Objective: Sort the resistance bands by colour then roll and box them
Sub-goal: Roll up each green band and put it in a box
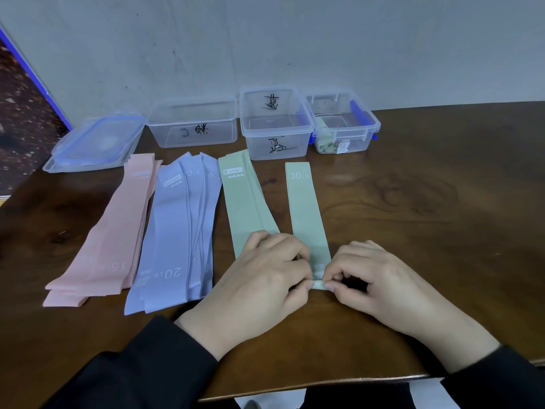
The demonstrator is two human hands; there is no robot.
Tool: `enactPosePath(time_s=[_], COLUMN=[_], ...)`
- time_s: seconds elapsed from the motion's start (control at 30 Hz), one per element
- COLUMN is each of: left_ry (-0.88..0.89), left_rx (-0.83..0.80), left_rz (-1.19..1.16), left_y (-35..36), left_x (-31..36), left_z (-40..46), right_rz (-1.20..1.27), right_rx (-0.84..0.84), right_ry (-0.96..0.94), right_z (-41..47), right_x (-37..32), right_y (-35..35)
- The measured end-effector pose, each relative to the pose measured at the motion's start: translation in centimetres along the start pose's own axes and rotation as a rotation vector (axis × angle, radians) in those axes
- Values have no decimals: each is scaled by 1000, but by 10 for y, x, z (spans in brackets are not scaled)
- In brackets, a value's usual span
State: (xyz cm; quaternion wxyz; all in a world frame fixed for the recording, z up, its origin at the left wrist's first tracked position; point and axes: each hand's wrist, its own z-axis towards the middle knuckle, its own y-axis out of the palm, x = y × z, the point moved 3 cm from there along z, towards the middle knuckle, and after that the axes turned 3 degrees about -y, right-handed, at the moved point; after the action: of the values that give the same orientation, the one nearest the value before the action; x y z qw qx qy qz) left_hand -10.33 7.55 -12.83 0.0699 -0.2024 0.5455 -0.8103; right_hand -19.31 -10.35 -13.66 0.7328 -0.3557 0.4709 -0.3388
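Both hands, knuckles up, fingers curled: left hand (265, 278) and right hand (374, 278) pinched near end of single green band (306, 214) on table (427, 202).

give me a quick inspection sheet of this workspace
surface: dark wooden table, worn front edge
job's things: pink band pile, lilac band pile, green band pile; single green 30 lb band laid flat; three clear plastic boxes, the right one holding a rolled green band
clutter: stacked clear lids at far left
hands: left hand and right hand pinch the single band's near end, starting a roll
cables: nothing seen
surroundings: grey wall behind
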Motion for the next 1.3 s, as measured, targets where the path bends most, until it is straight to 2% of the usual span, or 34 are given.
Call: enactPosePath(time_s=[0.23, 0.67, 1.03, 1.3], left_ry=[-56, -56, -54, -67], left_rx=[16, -15, 30, 59], left_rz=[1, 35, 29, 62], left_y=[2, 5, 5, 4], left_x=[-4, -9, -6, -8], left_z=[2, 1, 3, 3], right_rz=[-6, -82, -45, -38], right_rx=[41, 42, -28, 9], right_ry=[-10, -30, -74, -74], right_z=[1, -1, 12, 15], right_x=[0, 3, 11, 13], right_y=[0, 2, -7, -4])
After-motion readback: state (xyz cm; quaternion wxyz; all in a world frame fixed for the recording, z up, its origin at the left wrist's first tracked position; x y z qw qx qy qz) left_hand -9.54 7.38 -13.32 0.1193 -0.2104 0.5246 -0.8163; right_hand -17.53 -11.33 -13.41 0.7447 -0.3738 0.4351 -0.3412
